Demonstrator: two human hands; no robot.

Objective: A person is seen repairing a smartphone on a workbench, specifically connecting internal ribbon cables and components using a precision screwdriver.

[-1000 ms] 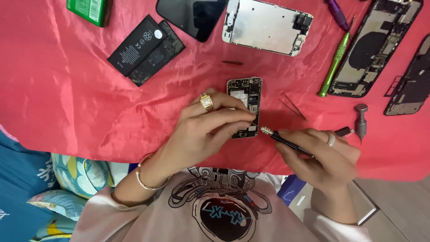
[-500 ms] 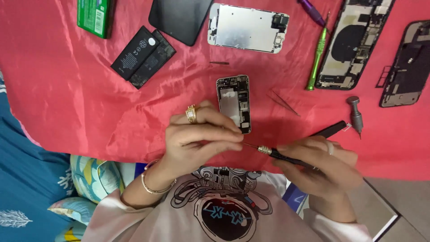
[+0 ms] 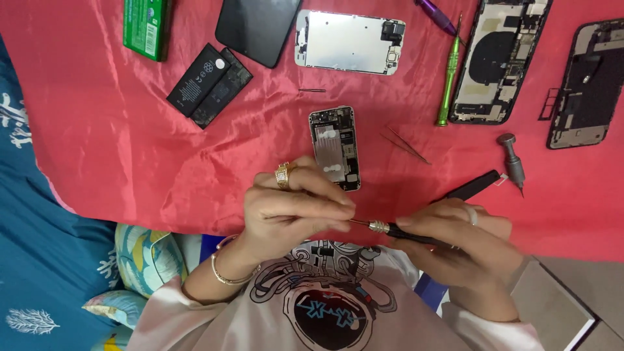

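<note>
Holding a black-handled precision screwdriver (image 3: 416,235) level above the near edge of the red cloth (image 3: 97,149), the right hand (image 3: 465,250) has its fingers clamped round the handle, while the left hand (image 3: 296,208) pinches thumb and fingertips together on the tool's metal tip; whether a bit or a screw sits between those fingertips cannot be told. The opened small phone chassis (image 3: 335,146), its circuit board exposed, lies on the cloth just beyond the left hand and apart from it. Further out lie two black batteries (image 3: 208,84), a green box (image 3: 147,27), a dark back panel (image 3: 257,29), a silver display plate (image 3: 351,42), a green screwdriver (image 3: 448,78), thin tweezers (image 3: 406,144), a grey driver (image 3: 512,162) and two larger stripped phone frames (image 3: 504,58). Risk assessment: anything small held at the tip could slip from the pinch and roll into the folds of the glossy cloth or off its near edge into the lap, because the hands work over the cloth's border and not over a tray. The sharp tip could also prick the pinching fingers if the right hand pushes forward. The exposed board lies unprotected beside the working hands.
</note>
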